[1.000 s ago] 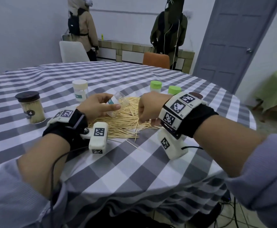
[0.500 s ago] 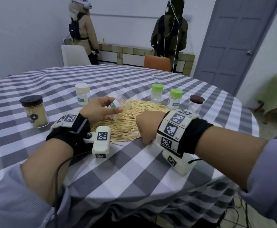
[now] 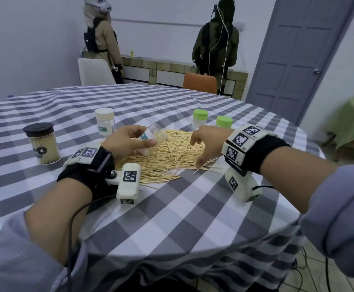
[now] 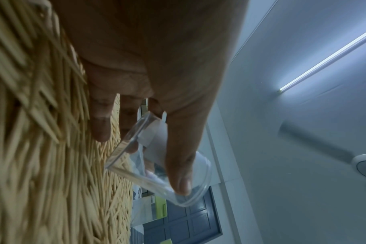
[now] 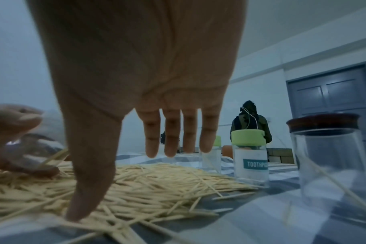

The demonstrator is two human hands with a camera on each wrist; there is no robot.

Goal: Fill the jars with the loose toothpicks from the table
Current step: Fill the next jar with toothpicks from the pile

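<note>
Above the left part of the toothpick pile (image 3: 167, 153), the left hand (image 3: 123, 142) grips an open clear jar (image 3: 153, 141), tilted, between thumb and curled fingers, while the right hand (image 3: 208, 142), fingers spread and straight, has its thumb tip touching the pile's right edge.

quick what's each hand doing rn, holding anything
Left hand: grip closed round the clear open jar, tilted over the toothpick pile.
Right hand: open, holding nothing, thumb down on the pile.
</note>
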